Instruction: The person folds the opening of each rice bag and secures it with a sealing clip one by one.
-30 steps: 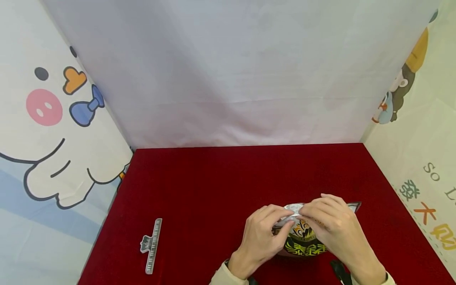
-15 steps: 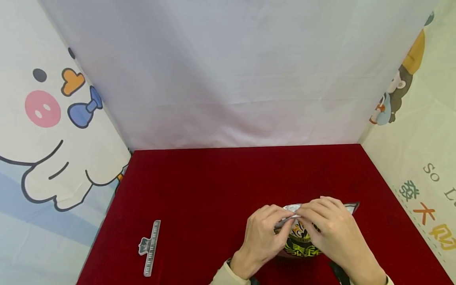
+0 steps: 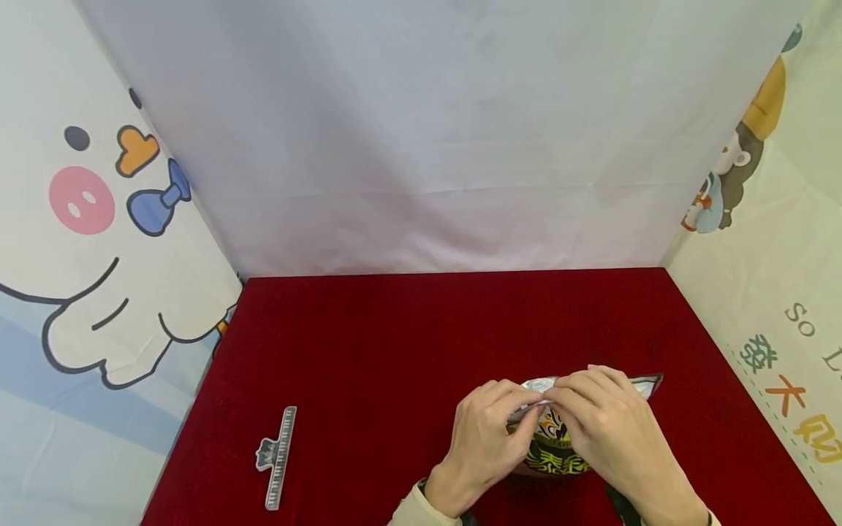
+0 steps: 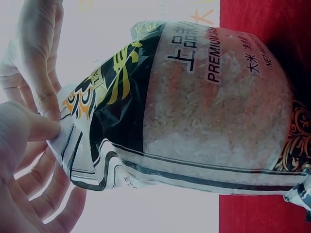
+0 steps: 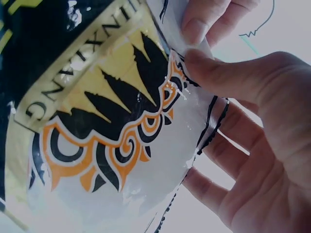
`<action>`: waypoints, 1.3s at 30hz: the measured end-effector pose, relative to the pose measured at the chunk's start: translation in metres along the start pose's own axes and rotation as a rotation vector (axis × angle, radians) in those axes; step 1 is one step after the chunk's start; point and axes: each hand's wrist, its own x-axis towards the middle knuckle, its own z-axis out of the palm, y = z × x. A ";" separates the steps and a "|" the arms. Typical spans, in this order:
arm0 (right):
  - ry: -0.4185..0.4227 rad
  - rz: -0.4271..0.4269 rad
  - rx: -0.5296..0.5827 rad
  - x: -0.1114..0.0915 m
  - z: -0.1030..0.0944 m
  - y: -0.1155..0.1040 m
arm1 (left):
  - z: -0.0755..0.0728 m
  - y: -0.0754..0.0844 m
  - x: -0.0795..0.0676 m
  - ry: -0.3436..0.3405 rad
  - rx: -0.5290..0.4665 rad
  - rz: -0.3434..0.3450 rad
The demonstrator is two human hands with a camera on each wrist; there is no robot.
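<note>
A clear plastic bag of rice [image 3: 555,459], printed in black, yellow and orange, stands on the red tabletop between the hands. Its rice-filled body [image 4: 214,107] shows in the left wrist view. Thumb and fingers of my left hand [image 3: 483,438] pinch the bag's top edge. Close beside it, my right hand [image 3: 612,431] pinches the same edge, with the fingertips of both hands nearly meeting. In the right wrist view, the right thumb [image 5: 233,75] presses the white upper film, whose creases show there. Part of the bag is hidden behind the right hand.
A long clear clip [image 3: 281,458] with ruler-like markings lies at the left of the red table [image 3: 395,351]. A dark object [image 3: 621,504], partly hidden, sits by the right wrist. Printed cloth walls enclose the back and sides.
My right hand has shifted slightly left, so the fingertips of both hands are closer together along the bag's top edge. The left hand has hardly moved. The clip stays put.
</note>
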 end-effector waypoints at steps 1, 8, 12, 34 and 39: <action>0.003 -0.001 0.001 0.000 0.000 0.000 | 0.000 0.000 -0.001 -0.006 -0.001 -0.005; -0.006 -0.001 -0.013 -0.001 -0.001 -0.001 | 0.000 -0.002 -0.007 -0.038 -0.024 -0.061; -0.023 0.031 -0.009 -0.001 -0.002 -0.003 | 0.001 -0.004 -0.009 -0.039 -0.008 -0.058; 0.010 0.007 -0.035 -0.002 0.007 -0.004 | -0.001 -0.006 -0.011 -0.038 0.036 -0.020; 0.002 0.012 -0.040 -0.001 0.005 -0.004 | -0.001 -0.009 -0.014 -0.033 0.042 -0.025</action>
